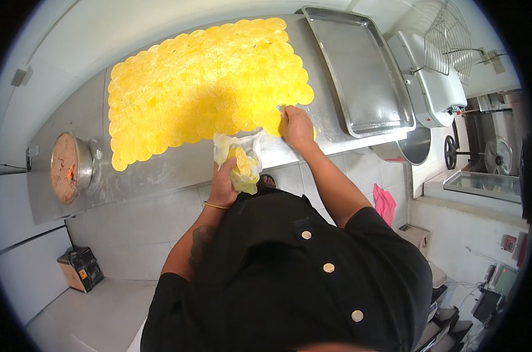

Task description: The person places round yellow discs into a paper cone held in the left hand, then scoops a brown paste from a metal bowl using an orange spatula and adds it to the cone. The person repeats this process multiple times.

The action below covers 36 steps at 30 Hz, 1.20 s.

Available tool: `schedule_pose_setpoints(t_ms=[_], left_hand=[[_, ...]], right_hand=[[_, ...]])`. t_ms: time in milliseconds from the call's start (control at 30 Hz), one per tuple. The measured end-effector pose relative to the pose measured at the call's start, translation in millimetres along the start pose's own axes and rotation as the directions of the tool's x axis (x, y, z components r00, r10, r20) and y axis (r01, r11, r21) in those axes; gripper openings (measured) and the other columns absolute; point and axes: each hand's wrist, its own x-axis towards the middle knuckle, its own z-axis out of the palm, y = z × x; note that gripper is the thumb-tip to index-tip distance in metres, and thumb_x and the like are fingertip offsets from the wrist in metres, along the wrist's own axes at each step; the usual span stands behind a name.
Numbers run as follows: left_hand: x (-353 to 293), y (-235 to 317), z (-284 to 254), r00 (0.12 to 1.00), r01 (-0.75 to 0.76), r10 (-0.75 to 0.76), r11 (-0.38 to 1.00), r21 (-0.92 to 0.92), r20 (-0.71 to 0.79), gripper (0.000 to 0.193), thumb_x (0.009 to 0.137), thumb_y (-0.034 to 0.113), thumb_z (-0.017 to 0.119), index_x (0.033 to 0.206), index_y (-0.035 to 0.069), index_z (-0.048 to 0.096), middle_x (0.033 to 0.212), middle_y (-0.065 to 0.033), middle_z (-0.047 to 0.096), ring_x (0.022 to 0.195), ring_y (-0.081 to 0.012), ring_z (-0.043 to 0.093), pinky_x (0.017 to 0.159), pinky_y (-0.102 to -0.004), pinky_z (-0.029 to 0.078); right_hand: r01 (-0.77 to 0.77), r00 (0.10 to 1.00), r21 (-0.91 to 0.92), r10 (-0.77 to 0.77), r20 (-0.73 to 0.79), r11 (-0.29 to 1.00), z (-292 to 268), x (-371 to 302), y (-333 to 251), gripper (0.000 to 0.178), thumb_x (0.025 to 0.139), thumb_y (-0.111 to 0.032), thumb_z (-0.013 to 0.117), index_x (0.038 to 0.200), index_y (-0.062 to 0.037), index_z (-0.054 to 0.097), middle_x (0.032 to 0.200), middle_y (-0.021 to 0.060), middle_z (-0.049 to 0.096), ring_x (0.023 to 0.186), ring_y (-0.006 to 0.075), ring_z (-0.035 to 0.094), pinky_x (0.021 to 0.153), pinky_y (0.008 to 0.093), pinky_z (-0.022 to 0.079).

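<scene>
One plastic bag (255, 144) with yellow rounds (240, 162) inside sits in the left hand (223, 185), its fingers curled around it. The right hand (297, 128) rests at the near right edge of dozens of overlapping yellow discs (201, 76) on the steel table (139, 185); its fingers are bent together, whether pinching I can't tell. One bowl (85, 167) of pinkish mixture (61, 161) stands left; one metal tray (365, 64), far right.

Our head-worn fisheye looks steeply down.
We see the black garment (272, 258) closest, filling the lower part, the left hand (222, 185) and right hand (299, 130) near mid-view, the metal table (134, 183) beyond; edges bend toward the rim.
</scene>
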Motion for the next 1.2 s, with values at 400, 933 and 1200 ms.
schedule_pose_setpoints(t_ms=[400, 933, 1200], left_hand=[[-1, -1, 13, 0.985, -0.135, 0.167, 0.885, 0.446, -0.032, 0.055, 0.107, 0.011, 0.056, 0.158, 0.011, 0.037, 0.145, -0.0113, 0.057, 0.13, -0.0288, 0.061, 0.107, -0.0479, 0.055], [37, 22, 61, 0.99, 0.138, -0.14, 0.943, -0.302, 0.016, 0.058, 0.103, 0.009, 0.056, 0.158, 0.01, 0.037, 0.145, -0.0102, 0.057, 0.132, -0.0246, 0.058, 0.112, -0.0411, 0.048], [46, -7, 44, 0.936, 0.337, -0.347, 0.837, -0.43, 0.059, 0.043, 0.109, 0.025, 0.051, 0.148, 0.006, 0.051, 0.135, -0.0116, 0.064, 0.123, -0.028, 0.065, 0.106, -0.0446, 0.053]], right_hand=[[0.105, 0.989, 0.321, -0.132, 0.062, 0.941, -37, -10, -26, 0.023, 0.094, -0.025, 0.077, 0.101, -0.004, 0.072, 0.09, 0.0138, 0.072, 0.081, 0.0285, 0.069, 0.075, 0.0411, 0.055], [-0.205, 0.94, 0.659, -0.042, 0.338, 0.723, -75, -79, -79, 0.011, 0.098, -0.013, 0.077, 0.101, -0.0027, 0.074, 0.081, -0.0037, 0.066, 0.075, 0.0056, 0.057, 0.068, 0.0261, 0.05], [-0.385, 0.922, 0.615, 0.258, 0.288, 0.688, -39, -58, -20, 0.016, 0.1, -0.018, 0.069, 0.095, -0.0031, 0.072, 0.084, 0.0021, 0.07, 0.078, 0.0113, 0.063, 0.072, 0.0305, 0.051]])
